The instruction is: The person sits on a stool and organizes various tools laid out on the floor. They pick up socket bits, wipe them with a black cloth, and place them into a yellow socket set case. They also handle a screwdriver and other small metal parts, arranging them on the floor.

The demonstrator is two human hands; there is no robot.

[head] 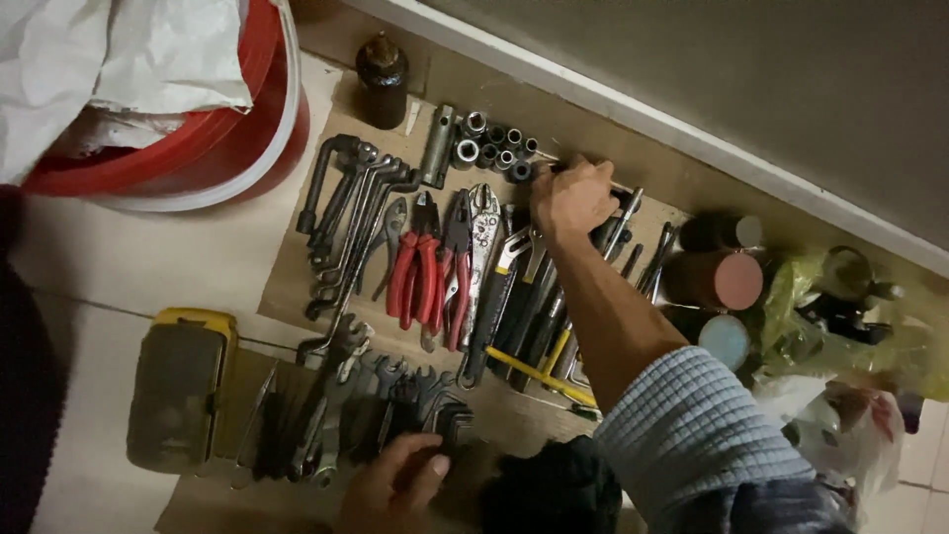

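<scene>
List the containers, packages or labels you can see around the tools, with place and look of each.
Dark brown glass bottle: top, above the sockets, upright.
Red plastic bucket with white rim: top left, white sheet inside.
Yellow-edged grey tool case: lower left, rectangular.
Round cans with pink and blue lids: right, lying sideways.
Yellow-green plastic bag: far right, crumpled.

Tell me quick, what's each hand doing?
Left hand: resting on the small wrenches, holding nothing clear.
Right hand: closed around something by the sockets.

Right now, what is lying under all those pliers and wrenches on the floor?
A flat brown cardboard sheet lies under the red-handled pliers and wrenches. Its edges show over pale floor tiles. What lies beneath the cardboard is covered.
</scene>
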